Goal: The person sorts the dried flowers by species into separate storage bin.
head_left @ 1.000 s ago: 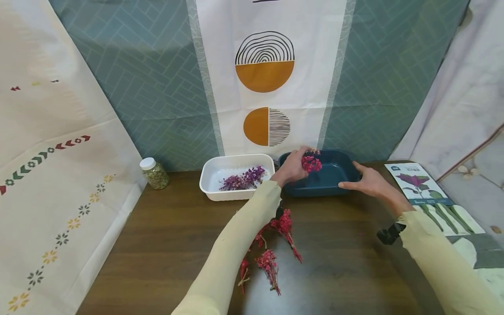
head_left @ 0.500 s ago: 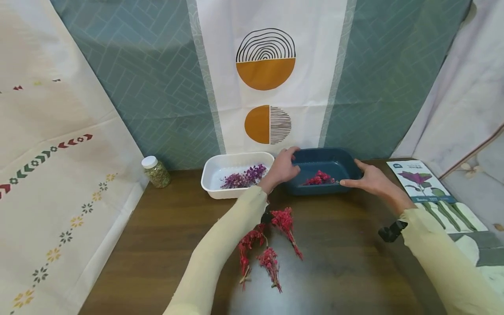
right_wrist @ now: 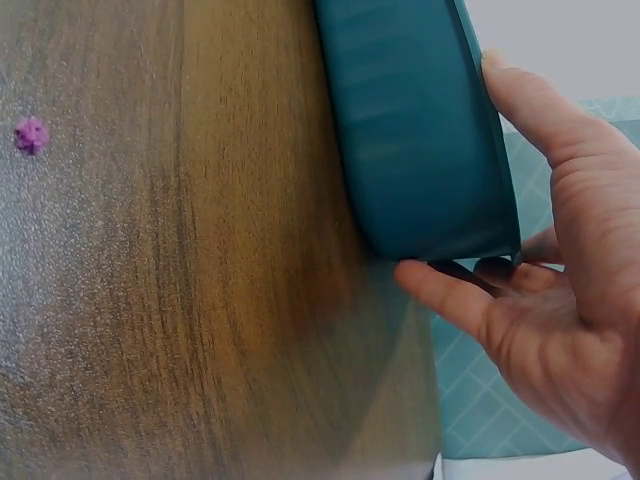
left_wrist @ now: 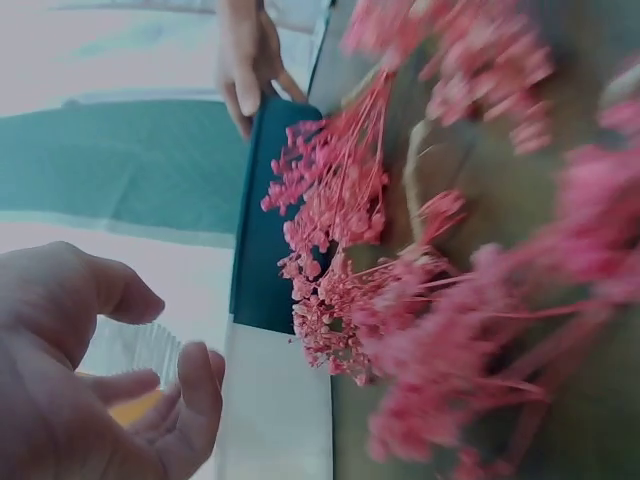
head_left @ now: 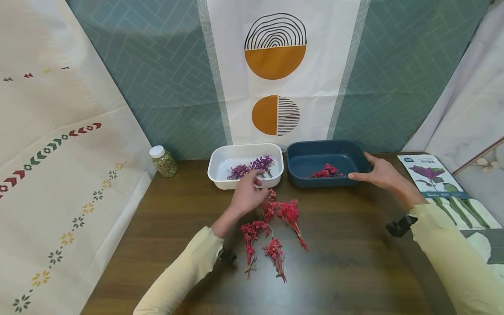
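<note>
My left hand (head_left: 249,192) hovers above the table at the white tray's (head_left: 225,185) front edge, fingers loosely bent with nothing between them. Just below it, several bunches of pink-red dried flowers (head_left: 290,214) lie on the table; they appear large and blurred beside the hand in the left wrist view. My right hand (head_left: 379,176) holds the right end of the dark blue tray (right_wrist: 420,130), thumb and fingers spread around its corners. Inside that tray rests one red dried flower bunch (head_left: 327,170). Purple dried flowers (head_left: 261,163) lie in the white tray.
A white-lidded jar (head_left: 166,164) of dried greenish bits stands at the back left. Behind the right arm lies a card with a purple flower picture (head_left: 431,175). One small purple blossom (right_wrist: 31,135) sits on the table. Fabric hangs at the back and sides.
My left hand released the red flower bunch into the blue tray, then drew back left and towards me, over the bunches on the table. The right hand stays at the tray's end.
</note>
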`<action>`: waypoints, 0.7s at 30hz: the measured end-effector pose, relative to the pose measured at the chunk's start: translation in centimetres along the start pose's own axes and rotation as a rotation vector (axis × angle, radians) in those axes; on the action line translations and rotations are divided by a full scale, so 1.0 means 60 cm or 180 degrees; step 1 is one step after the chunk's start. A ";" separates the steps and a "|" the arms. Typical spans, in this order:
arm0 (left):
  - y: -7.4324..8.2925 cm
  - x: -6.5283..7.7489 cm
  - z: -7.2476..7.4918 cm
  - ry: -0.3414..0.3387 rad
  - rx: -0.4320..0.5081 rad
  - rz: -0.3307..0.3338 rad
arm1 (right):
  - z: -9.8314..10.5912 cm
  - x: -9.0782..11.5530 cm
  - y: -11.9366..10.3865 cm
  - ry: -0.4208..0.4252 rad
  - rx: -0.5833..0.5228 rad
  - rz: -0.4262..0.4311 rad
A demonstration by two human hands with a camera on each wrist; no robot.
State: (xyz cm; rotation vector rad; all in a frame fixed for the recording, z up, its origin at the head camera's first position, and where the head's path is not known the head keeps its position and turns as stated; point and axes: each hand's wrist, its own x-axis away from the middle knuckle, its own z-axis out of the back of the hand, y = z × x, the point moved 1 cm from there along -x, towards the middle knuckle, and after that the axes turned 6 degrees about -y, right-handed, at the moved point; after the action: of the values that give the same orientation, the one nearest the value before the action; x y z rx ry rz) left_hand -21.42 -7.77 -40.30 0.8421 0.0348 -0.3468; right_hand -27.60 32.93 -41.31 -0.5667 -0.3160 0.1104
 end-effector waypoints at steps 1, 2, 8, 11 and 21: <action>-0.002 0.015 0.005 0.0031 -0.0011 0.0016 | 0.000 0.000 0.000 -0.0004 0.0001 0.0003; -0.003 0.030 0.010 0.0061 -0.0038 0.0033 | 0.000 -0.001 0.000 -0.0003 0.0000 0.0012; -0.011 0.104 0.021 -0.0091 -0.0240 0.0248 | 0.001 0.000 0.004 0.0012 0.0019 0.0014; -0.015 0.128 0.020 -0.0154 -0.0208 0.0323 | 0.001 0.001 0.005 0.0011 0.0018 0.0028; -0.027 0.190 0.012 -0.0275 -0.0235 0.0557 | -0.003 -0.002 0.007 0.0052 0.0026 0.0091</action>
State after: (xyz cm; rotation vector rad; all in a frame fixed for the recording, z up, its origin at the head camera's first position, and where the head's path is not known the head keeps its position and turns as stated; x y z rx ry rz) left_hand -11.23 -12.58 -42.87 0.7505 -0.1054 -0.2157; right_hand -27.65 33.15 -41.72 -0.5639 -0.2916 0.1347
